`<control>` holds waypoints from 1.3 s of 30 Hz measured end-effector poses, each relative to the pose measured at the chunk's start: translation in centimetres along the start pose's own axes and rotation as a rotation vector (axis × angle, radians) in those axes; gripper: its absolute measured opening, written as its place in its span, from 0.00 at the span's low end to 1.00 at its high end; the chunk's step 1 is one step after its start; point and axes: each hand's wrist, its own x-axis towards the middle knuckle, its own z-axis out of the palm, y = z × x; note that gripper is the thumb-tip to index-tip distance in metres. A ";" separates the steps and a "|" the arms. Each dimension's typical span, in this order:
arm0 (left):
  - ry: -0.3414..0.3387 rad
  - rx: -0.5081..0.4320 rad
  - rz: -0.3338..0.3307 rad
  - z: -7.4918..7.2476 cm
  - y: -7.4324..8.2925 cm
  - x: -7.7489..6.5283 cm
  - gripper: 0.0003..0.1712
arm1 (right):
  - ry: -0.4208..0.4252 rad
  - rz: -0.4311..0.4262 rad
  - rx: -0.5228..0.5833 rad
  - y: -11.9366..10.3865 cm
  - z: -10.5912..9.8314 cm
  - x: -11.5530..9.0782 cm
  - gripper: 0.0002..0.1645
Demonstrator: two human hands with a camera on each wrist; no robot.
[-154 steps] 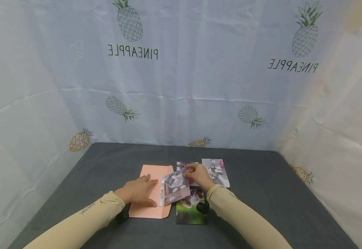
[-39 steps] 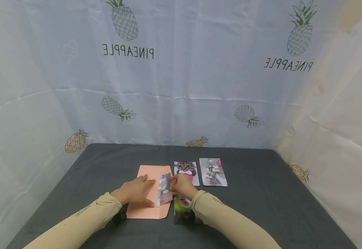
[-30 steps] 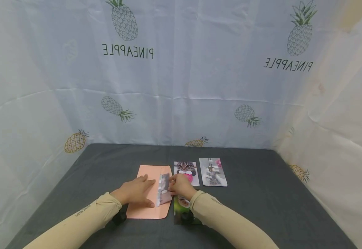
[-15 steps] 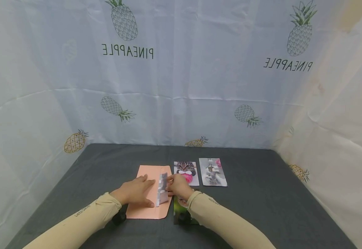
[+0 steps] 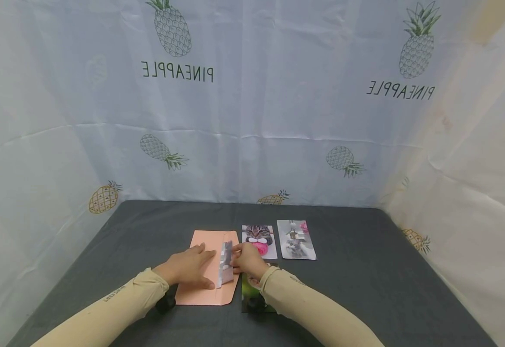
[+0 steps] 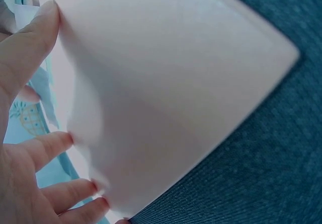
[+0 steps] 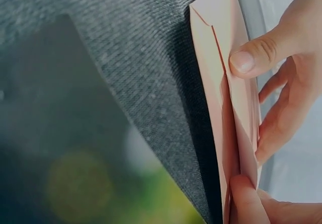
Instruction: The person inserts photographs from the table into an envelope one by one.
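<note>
A peach envelope (image 5: 202, 295) lies on the dark cloth, its opening to the right. Part of a greyish photo (image 5: 225, 272) shows at that opening; the rest looks tucked inside. My left hand (image 5: 187, 266) rests on the envelope with fingers spread, and the left wrist view has its fingertips along the pale paper. With thumb and fingers my right hand (image 5: 248, 260) pinches the photo's right edge. In the right wrist view the envelope (image 7: 209, 83) stands slightly parted along its opening, with my right fingers low in the picture.
Right of the envelope lie a tabby cat photo (image 5: 259, 236), a grey-white photo (image 5: 297, 241) and a green-toned photo (image 5: 248, 289), partly under my right forearm. A white curtain (image 5: 252, 106) printed with pineapples hangs behind and beside the dark-covered table (image 5: 365, 289).
My right hand has moved left with the photo, and a narrower strip of it shows outside the envelope than before. My left hand has stayed in place on the envelope.
</note>
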 end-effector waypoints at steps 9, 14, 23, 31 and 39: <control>0.003 0.005 -0.002 0.1 0.0 0.0 0.54 | 0.001 0.023 -0.033 -0.2 0.2 0.0 0.21; 0.011 0.007 0.012 0.0 0.0 0.0 0.54 | 0.000 0.023 -0.033 -0.3 0.4 0.0 0.20; 0.013 0.005 0.015 0.0 0.0 -0.2 0.54 | 0.006 -0.003 -0.045 -0.4 0.7 0.1 0.20; 0.018 0.004 0.021 -0.1 0.0 -0.2 0.53 | -0.004 -0.008 -0.014 -0.2 1.0 0.3 0.19; 0.017 0.005 0.018 0.0 -0.1 0.0 0.54 | 0.000 0.004 -0.034 -0.4 1.0 0.2 0.18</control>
